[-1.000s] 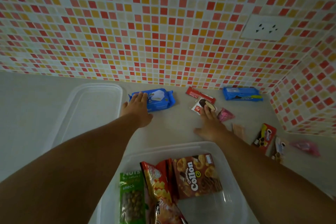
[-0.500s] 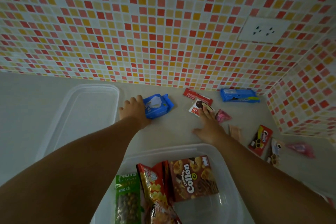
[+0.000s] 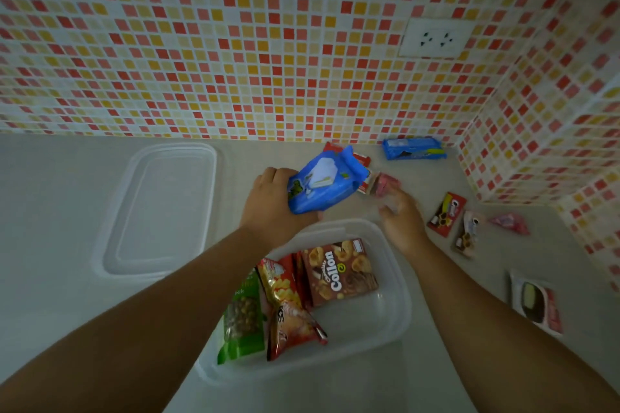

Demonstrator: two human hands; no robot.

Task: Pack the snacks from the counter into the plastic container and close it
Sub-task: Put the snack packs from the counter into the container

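the left hand [image 3: 273,208] has its fingers closed on the blue packet [image 3: 323,185], lifted just beyond the plastic container [image 3: 399,298]. the right hand [image 3: 401,216] is blurred, fingers seemingly around a pink packet [image 3: 385,183]; this loose grip may drop it on the counter [image 3: 60,211].

Dim, flat light with soft shadows; wide-angle bending at the edges, motion blur throughout.

Your left hand [image 3: 273,208] grips a blue packet [image 3: 323,184] of glossy plastic film. The container [image 3: 399,298] is clear, smooth plastic, and so is its lid [image 3: 161,211]. Inside, you see a matt cardboard box [image 3: 339,271] and a shiny foil bag [image 3: 288,308]. The counter [image 3: 50,211] looks smooth and matt; the wall [image 3: 235,43] is small glazed tiles.
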